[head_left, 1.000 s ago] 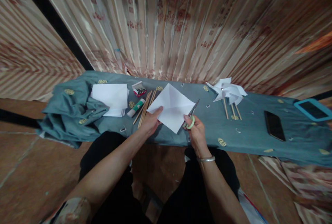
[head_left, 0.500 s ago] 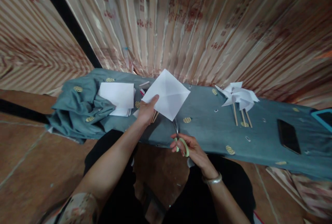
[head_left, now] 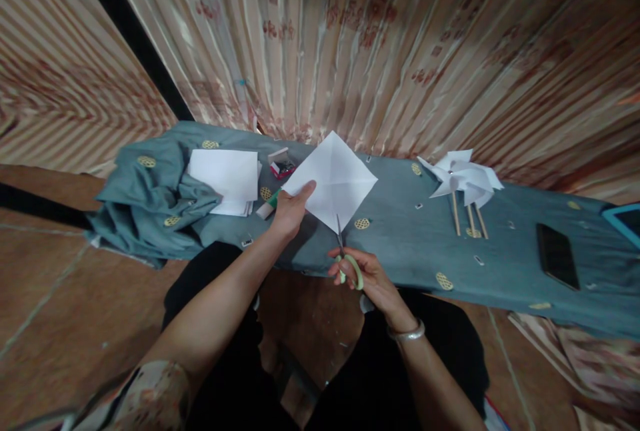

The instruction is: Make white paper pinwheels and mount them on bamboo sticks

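Observation:
A square sheet of white paper (head_left: 340, 174) with crossing creases is pinched at its left corner by my left hand (head_left: 294, 208), thumb on top. It is turned like a diamond, one corner towards me. My right hand (head_left: 367, 274) grips scissors (head_left: 357, 272) with pale green handles. Their blades meet the near corner of the sheet, one blade showing over the paper. Beside my left hand lies a green and white tube (head_left: 269, 206), partly hidden by the hand. A small open red and white box (head_left: 282, 163) with dark bits inside sits behind it.
A stack of white paper (head_left: 225, 181) lies on the left of the green cloth (head_left: 400, 251). To the right are white paper pinwheels (head_left: 465, 174) on wooden sticks, a dark phone (head_left: 557, 256) and a blue-edged device (head_left: 623, 223). A patterned curtain (head_left: 350, 51) hangs behind.
The paper and my left hand have shifted right. The scissor blades, below the sheet's near corner before, now reach over it. The small box and tube have come into fuller view.

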Demonstrator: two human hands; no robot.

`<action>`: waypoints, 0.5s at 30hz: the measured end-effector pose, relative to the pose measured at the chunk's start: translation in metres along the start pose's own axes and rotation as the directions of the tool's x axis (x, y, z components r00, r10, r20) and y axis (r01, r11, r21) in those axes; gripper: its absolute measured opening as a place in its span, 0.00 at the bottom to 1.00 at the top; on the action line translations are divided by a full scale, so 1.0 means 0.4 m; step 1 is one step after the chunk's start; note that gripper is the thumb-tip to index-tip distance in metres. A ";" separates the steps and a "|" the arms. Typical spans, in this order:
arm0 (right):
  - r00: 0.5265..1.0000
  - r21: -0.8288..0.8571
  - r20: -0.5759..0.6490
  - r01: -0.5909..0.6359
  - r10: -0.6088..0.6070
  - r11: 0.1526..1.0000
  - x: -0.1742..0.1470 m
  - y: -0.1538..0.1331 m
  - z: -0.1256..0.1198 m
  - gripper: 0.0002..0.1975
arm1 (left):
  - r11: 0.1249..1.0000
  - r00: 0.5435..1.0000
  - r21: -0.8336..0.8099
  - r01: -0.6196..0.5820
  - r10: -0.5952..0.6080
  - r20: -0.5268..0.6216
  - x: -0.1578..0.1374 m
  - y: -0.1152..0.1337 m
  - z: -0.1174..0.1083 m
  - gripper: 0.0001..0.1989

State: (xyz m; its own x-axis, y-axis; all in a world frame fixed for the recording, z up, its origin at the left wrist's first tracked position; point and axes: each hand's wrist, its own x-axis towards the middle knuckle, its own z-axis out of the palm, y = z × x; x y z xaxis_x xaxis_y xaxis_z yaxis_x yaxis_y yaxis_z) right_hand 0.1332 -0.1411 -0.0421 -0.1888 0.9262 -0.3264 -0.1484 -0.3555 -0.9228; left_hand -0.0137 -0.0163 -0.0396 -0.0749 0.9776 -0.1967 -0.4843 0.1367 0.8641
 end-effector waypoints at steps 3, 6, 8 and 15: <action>1.000 -0.004 0.004 -0.002 0.002 1.000 0.001 0.000 -0.001 0.18 | 1.000 1.000 -0.008 0.009 -0.009 0.015 0.001 -0.006 -0.002 0.13; 1.000 -0.012 0.007 -0.009 0.009 1.000 0.001 -0.001 -0.003 0.19 | 1.000 1.000 -0.014 0.017 -0.017 0.023 -0.001 -0.004 -0.001 0.13; 1.000 -0.023 0.001 -0.010 0.010 1.000 0.000 -0.002 -0.003 0.19 | 1.000 1.000 -0.022 0.020 -0.020 0.017 -0.001 -0.001 0.000 0.13; 1.000 -0.059 -0.010 0.010 -0.011 0.998 -0.002 0.000 -0.004 0.19 | 0.999 1.000 -0.043 0.020 -0.021 -0.009 0.002 0.002 0.000 0.16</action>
State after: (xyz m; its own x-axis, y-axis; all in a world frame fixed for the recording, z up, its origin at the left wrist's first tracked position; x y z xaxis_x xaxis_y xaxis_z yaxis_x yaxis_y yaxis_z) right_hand 0.1349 -0.1417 -0.0420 -0.1778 0.9311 -0.3185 -0.0931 -0.3382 -0.9365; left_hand -0.0141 -0.0154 -0.0389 -0.0732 0.9730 -0.2187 -0.5230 0.1493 0.8391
